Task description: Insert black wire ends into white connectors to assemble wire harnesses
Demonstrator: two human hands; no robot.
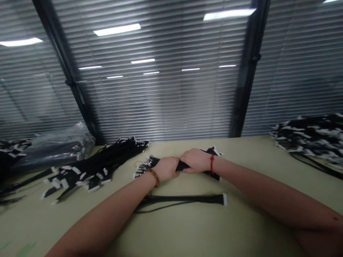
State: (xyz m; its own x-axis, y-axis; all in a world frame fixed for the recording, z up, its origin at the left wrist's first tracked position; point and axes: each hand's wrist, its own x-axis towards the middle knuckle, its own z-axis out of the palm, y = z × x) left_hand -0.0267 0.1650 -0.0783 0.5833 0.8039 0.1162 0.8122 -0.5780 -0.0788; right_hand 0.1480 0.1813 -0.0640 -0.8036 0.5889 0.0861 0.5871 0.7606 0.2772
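Left hand [167, 168] and right hand [195, 160] grip a black cable bundle [182, 166] — a white-ended cable [198, 199] lies near, on the bench [174, 228].

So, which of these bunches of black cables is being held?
The middle bunch, gripped by the left hand and right hand. No hand touches the left bunch or the far-right pile.

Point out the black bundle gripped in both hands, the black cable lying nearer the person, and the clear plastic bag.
Black bundle [183, 166]: head view, on its exposed dark middle stretch.
Black cable [190, 199]: head view, along its flat dark length.
Clear plastic bag [61, 141]: head view, on its upper film.
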